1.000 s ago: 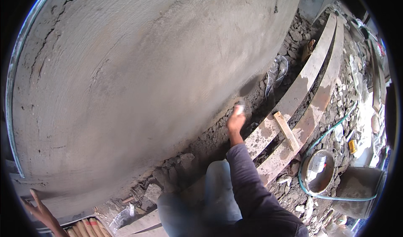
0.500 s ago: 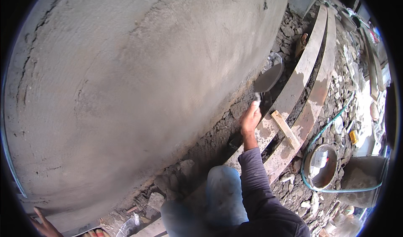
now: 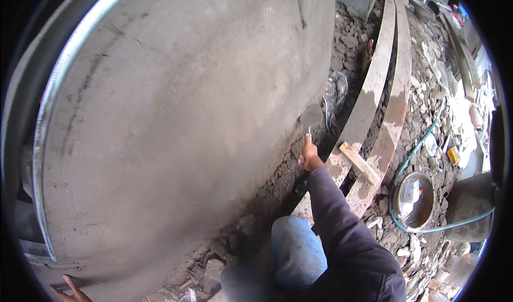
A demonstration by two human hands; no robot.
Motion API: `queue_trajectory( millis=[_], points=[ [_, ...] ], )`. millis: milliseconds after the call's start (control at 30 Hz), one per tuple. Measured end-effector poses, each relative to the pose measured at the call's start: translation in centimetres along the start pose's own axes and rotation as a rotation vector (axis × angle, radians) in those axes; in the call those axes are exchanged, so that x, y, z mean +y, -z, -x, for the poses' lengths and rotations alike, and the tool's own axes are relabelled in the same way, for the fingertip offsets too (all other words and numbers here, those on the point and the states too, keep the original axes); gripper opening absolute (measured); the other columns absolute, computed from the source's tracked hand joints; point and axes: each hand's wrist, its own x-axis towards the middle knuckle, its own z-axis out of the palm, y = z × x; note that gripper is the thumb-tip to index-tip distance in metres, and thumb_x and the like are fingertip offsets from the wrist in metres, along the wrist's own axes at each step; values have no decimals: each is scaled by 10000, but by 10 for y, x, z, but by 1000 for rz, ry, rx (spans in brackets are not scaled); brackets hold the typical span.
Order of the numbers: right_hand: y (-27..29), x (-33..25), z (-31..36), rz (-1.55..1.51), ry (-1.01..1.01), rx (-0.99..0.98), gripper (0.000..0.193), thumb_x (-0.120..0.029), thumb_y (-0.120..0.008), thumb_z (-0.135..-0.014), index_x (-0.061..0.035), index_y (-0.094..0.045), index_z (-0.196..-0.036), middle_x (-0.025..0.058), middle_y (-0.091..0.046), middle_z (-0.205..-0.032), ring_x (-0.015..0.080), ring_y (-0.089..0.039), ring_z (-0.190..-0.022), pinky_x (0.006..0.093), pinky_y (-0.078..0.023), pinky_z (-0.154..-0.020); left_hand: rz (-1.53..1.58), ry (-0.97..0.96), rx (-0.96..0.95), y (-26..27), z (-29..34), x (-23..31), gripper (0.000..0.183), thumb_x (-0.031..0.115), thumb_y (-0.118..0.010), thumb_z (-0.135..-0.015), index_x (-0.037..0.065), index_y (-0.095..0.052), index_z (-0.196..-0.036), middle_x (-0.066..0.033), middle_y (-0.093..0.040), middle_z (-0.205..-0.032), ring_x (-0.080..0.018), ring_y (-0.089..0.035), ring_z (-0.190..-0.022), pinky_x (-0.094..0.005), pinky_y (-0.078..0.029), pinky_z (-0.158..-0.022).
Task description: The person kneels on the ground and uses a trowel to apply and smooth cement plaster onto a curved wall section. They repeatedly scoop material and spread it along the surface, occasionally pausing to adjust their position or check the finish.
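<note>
Low beside the grey plastered wall [image 3: 187,115], my right hand [image 3: 308,155] is closed around the handle of a trowel [image 3: 311,115]. Its dark rounded blade points away from me, close to the wall's foot; whether it touches the wall I cannot tell. At the lower left, the fingers of my left hand [image 3: 72,292] show spread apart against the lower part of the wall, with nothing in them. The rest of that hand is cut off by the picture's rim. A crumpled clear plastic bag [image 3: 335,93] lies just beyond the trowel.
Two long planks [image 3: 368,101] run along the rubble, with a short wooden batten [image 3: 360,164] across them. Farther right are a round bucket [image 3: 414,201], a green hose [image 3: 409,165] and a dark square tub [image 3: 470,206]. Broken stones [image 3: 214,270] line the wall's foot.
My right hand has brought the trowel left, nearer the wall, and its blade has turned so less of it shows. The view has shifted, revealing more of the wall's left edge.
</note>
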Motion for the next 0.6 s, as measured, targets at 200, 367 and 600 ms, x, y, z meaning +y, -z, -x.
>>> queue_trajectory(
  millis=[200,367,600],
  points=[
    [63,85,179,285,690,-130,526,-530,-551,-1088,-33,-555,-914,49,-539,-587,172,-554,-415,351,-387,-352,146,39,120,41,-31,-62,941,499,-734,-992,-26,-298,-1640,-277,-375,-1657,-393,-399,-1520,-509,-340,-1235],
    [171,247,373,805,780,-139,410,-427,-650,-1036,-33,-590,-944,137,-621,-637,259,-630,-542,422,-499,-535,608,156,28,115,-7,-117,885,419,-743,-1002,15,-297,-1651,-249,-394,-1656,-389,-420,-1510,-524,-351,-1221],
    [264,404,547,1415,926,-360,428,-378,-756,-904,13,-645,-1040,262,-716,-917,418,-719,-899,503,-545,-778,1975,575,-769,304,163,-157,1209,654,-840,-817,5,-256,-1654,-278,-509,-1557,-387,-585,-1379,-504,-430,-1180]
  ],
)
